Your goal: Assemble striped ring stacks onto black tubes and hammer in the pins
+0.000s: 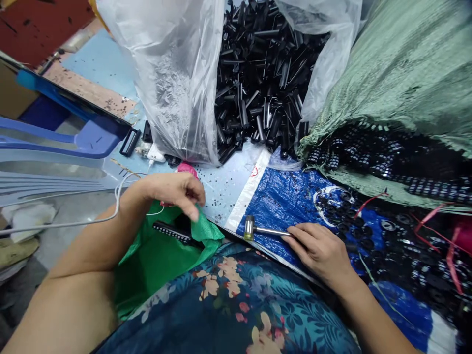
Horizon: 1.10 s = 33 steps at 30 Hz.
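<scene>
My left hand [179, 191] hangs over the green bag [147, 275], its fingers curled down near the bag's upper edge; whether they pinch anything is hard to tell. Inside that bag lies a black strip with small light marks [177, 232]. On the right, my right hand [320, 248] is closed round the handle of a small hammer [267, 231]. The hammer's metal head, with a yellowish lower face, is over the blue plastic sheet [287, 191] near the table's front edge.
Behind is a clear plastic bag [177, 88] beside a heap of black parts [265, 73]. A pale green sack [413, 73] with black pieces stands right. Loose black discs [363, 236] cover the sheet. A white cable [118, 196] crosses by my left arm, near a blue plastic chair [96, 137].
</scene>
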{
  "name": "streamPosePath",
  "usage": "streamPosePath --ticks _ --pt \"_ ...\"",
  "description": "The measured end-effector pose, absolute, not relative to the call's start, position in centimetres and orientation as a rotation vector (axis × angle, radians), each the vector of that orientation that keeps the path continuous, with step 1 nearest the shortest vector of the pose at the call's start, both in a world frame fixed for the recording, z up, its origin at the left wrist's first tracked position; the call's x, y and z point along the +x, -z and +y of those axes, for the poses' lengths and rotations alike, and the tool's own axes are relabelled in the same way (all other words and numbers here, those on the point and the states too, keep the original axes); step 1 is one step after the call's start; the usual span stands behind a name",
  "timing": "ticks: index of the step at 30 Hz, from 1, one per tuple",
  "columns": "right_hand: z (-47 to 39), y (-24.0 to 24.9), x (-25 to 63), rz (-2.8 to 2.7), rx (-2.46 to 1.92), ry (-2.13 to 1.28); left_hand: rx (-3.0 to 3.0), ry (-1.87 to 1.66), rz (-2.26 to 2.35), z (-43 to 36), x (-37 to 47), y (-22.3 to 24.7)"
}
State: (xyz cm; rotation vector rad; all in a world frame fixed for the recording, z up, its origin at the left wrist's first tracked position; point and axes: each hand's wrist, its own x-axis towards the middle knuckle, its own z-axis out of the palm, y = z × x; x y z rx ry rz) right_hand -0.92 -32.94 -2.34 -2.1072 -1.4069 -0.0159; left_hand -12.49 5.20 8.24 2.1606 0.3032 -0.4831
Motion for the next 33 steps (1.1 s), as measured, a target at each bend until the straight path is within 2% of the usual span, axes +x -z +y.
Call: streamPosePath --ticks 2,3,5,8,11,16,20,23,28,30,33 --pt "-32.3 2.8 -0.9 -1.413 -2.126 0.018 2.367 0.543 0.15 4.5 -11.1 -7.9" --pt "-32.0 2.8 -0.9 -1.416 -2.124 0.014 2.533 0.433 0.137 3.8 -9.7 -7.2" --pt "-31.5 2.6 -1.1 -1.409 -2.123 0.018 2.834 0.189 0.222 2.6 -6.5 -5.3" --pt "-32.2 1.9 -0.7 -1.37 -2.149 0.014 3.017 0.154 0.371 1.6 -2.6 -2.8" --pt "-34.9 1.0 1.7 -1.192 -2.25 0.131 2.986 0.174 0.476 2.0 -1.0 -1.8" --pt "-40.4 -1.6 9.0 -0.82 -2.792 0.673 2.923 0.075 0.621 2.7 -2.1 -3.1" --pt "-41.8 -3.5 14.0 -0.902 -3.259 0.532 2.692 0.047 0.668 1.9 -4.0 -4.7" --pt "-42.2 -4.2 15.7 -1.084 -3.372 0.359 2.286 0.045 0.703 1.5 -4.8 -4.5" --pt "-43.4 -4.1 14.4 -1.091 -3.024 0.373 1.485 -0.079 0.737 0.0 -4.6 -2.9" --pt "-43.0 -3.5 12.0 -0.881 -2.681 0.305 1.328 -0.155 0.7 -1.5 -4.3 -2.4" --pt "-40.5 -2.2 7.4 -0.459 -2.015 0.006 1.215 -0.157 0.603 -4.6 -3.8 -2.3"
